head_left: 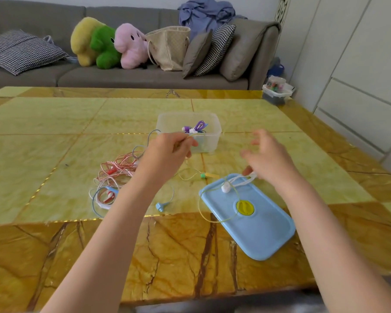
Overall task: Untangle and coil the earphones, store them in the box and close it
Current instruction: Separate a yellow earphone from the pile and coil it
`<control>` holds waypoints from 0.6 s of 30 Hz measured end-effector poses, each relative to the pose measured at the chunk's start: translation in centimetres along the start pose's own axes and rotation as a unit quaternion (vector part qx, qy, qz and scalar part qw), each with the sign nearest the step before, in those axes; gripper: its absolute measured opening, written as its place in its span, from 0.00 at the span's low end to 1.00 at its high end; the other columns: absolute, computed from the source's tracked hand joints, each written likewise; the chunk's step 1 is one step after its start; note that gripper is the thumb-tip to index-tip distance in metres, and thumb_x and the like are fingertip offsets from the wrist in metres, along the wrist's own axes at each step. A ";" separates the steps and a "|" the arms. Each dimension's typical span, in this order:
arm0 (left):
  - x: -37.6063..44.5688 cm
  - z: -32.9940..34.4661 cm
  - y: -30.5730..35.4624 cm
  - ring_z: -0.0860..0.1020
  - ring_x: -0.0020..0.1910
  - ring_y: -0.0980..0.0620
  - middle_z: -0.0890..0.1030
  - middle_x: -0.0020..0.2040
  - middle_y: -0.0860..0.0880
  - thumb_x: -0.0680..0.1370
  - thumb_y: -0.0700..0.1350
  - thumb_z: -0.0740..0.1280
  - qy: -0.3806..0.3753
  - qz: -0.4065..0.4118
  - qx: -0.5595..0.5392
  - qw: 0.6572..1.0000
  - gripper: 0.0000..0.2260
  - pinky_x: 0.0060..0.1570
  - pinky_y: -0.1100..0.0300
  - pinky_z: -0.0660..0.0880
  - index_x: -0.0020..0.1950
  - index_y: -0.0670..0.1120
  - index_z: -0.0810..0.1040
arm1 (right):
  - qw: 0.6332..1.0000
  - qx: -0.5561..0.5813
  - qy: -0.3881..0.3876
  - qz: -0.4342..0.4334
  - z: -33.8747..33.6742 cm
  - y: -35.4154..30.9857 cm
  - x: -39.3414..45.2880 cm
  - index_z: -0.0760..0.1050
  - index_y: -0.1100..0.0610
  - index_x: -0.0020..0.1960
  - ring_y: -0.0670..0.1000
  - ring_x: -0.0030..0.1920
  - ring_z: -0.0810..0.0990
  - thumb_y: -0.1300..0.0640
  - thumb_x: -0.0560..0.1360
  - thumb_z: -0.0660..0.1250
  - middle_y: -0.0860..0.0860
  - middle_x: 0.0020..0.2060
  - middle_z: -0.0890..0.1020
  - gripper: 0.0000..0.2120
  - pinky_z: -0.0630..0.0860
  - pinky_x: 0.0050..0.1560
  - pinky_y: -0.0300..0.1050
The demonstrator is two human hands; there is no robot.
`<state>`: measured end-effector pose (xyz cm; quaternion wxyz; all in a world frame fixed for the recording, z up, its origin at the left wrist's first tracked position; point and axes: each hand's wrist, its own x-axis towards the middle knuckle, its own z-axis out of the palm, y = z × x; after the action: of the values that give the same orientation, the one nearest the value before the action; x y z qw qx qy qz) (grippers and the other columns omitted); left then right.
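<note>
Left hand point(167, 147) pinches a thin yellow-green earphone cord point(215, 220) mid-frame; right hand point(266, 159) holds white cord over the blue plastic lid point(257, 233). Clear plastic box point(212, 141) has purple earphones point(198, 127) inside, approx. one set done. Red-pink tangle point(117, 168) at left waits, lid off.

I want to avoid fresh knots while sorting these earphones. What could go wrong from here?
1. The yellow-green cord pinched in the left hand loops across the blue lid; pulling may drag the lid or catch on the white earphones that the right hand holds.
2. The blue cord runs through the red-and-white tangle, so lifting it could tighten the tangle.
</note>
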<state>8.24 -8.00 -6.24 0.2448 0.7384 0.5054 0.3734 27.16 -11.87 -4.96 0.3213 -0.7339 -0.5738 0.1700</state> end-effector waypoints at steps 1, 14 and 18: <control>0.0 0.1 0.4 0.67 0.23 0.58 0.76 0.32 0.51 0.80 0.42 0.60 -0.002 0.012 -0.005 1.000 0.10 0.23 0.70 0.62 0.43 0.49 0.79 | 0.999 -0.028 -0.011 -0.030 0.2 -0.3 -0.2 0.61 0.55 0.72 0.57 0.50 0.81 0.59 0.76 0.64 0.51 0.66 0.71 0.26 0.73 0.53 0.46; -0.5 -0.2 1.3 0.74 0.27 0.62 0.78 0.35 0.49 0.76 0.33 0.65 -0.104 -0.010 -0.207 0.973 0.07 0.33 0.70 0.73 0.46 0.45 0.78 | 0.957 0.268 0.043 -0.100 0.6 -1.8 -0.2 0.78 0.55 0.37 0.45 0.22 0.75 0.65 0.74 0.66 0.51 0.26 0.78 0.10 0.69 0.23 0.35; -0.8 -0.7 -0.5 0.78 0.36 0.60 0.80 0.47 0.48 0.76 0.34 0.66 -0.102 -0.076 -0.163 0.979 0.09 0.34 0.72 0.73 0.52 0.45 0.79 | 0.954 0.277 0.101 -0.059 0.0 -0.8 0.4 0.79 0.58 0.42 0.45 0.21 0.68 0.61 0.76 0.64 0.50 0.25 0.76 0.07 0.65 0.24 0.34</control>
<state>7.23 -8.58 -6.38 0.4393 0.6825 0.4647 0.3539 26.71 -11.34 -4.40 0.5775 -0.5943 -0.5112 0.2279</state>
